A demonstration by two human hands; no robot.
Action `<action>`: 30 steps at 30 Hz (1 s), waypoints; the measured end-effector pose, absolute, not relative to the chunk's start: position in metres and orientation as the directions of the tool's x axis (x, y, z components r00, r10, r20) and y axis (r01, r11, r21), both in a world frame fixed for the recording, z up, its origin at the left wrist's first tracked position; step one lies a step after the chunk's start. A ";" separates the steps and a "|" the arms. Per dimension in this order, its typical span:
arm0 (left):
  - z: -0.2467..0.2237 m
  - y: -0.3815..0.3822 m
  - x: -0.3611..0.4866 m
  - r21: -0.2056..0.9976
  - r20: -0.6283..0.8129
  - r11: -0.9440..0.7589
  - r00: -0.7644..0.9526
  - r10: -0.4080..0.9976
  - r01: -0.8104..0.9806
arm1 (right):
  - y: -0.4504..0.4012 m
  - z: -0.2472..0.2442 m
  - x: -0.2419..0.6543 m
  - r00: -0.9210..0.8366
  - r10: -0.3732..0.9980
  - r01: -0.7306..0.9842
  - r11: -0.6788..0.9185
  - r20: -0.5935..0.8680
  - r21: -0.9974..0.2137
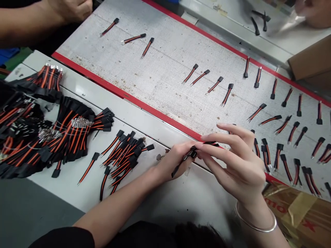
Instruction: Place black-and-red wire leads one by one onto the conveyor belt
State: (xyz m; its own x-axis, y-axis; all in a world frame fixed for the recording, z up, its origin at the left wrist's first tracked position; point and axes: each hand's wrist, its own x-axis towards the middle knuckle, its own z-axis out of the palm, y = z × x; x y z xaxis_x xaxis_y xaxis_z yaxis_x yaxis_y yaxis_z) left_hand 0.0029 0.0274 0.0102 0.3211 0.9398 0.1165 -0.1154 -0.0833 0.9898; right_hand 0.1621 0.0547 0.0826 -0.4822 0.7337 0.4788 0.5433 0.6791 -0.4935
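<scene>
Near the belt's red front edge, my left hand (pixel 178 156) is closed around a few short cables (pixel 193 151) with black connectors; their wires are mostly hidden in the fist. My right hand (pixel 238 162) meets it from the right, thumb and fingertips pinching a black-ended cable (pixel 210 142) at the left hand's fingers, with the index finger raised. To the left, a loose pile of orange-and-black cables (pixel 126 155) lies on the white table edge (pixel 144 193). One single cable (pixel 88 168) rests just beside that pile.
Many cables (pixel 227 94) lie spread in rows along the grey mesh belt (pixel 165 86). Tied bundles (pixel 74 127) are heaped at left. Another person's hand (pixel 74 8) is at top left, and a blurred one (pixel 314 13) at top right. Cardboard boxes (pixel 314 60) stand at right.
</scene>
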 end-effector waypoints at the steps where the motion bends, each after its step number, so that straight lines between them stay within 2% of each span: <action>1: 0.010 0.028 0.003 0.989 0.117 -0.081 0.325 0.938 -0.120 | 0.055 0.082 0.162 -0.483 0.733 0.543 0.680 0.480 -0.492; 18: 0.011 0.029 0.003 0.985 0.126 -0.077 0.344 0.931 -0.154 | 0.054 0.084 0.163 -0.509 0.720 0.537 0.694 0.471 -0.480; 25: 0.019 0.030 0.002 0.996 -0.017 0.046 0.328 0.945 -0.082 | 0.053 0.089 0.161 -0.526 0.692 0.550 0.721 0.495 -0.422; 30: 0.017 0.029 0.001 0.994 -0.016 0.056 0.369 0.929 -0.097 | 0.051 0.092 0.153 -0.500 0.711 0.585 0.698 0.494 -0.412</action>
